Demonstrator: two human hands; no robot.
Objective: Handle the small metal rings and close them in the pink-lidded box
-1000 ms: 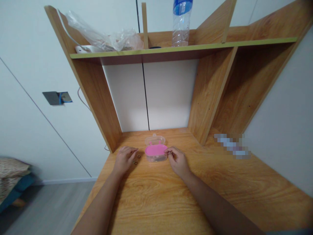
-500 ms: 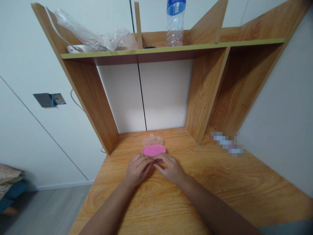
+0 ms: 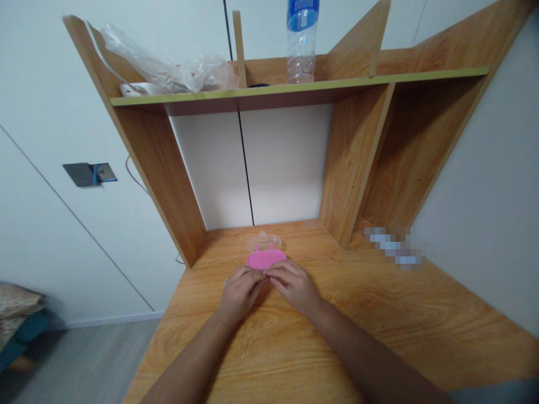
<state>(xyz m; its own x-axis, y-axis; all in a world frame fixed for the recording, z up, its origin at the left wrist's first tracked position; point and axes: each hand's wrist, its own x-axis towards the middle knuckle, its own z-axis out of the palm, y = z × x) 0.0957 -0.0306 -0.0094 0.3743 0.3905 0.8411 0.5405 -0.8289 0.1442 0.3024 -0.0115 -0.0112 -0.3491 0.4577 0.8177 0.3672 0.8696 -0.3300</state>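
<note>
A small pink box (image 3: 266,259) with its clear lid (image 3: 264,241) open behind it stands on the wooden desk (image 3: 295,342), near the back. Just in front of it my left hand (image 3: 239,290) and my right hand (image 3: 293,286) meet fingertip to fingertip. Both pinch a tiny ring-like piece (image 3: 265,273) that the fingers mostly hide. Another tiny piece (image 3: 225,281) shows at the outer edge of my left hand; what it is cannot be made out.
An upper shelf (image 3: 379,77) carries a water bottle (image 3: 301,42), a crumpled plastic bag (image 3: 181,70) and a white object (image 3: 135,88). Wooden side panels enclose the desk's back. A blurred patch (image 3: 393,247) lies at the right. The desk's left edge drops to the floor (image 3: 84,359).
Both hands came away from the sides of the pink box and joined in front of it. The loose small rings seen by my left hand are hidden now.
</note>
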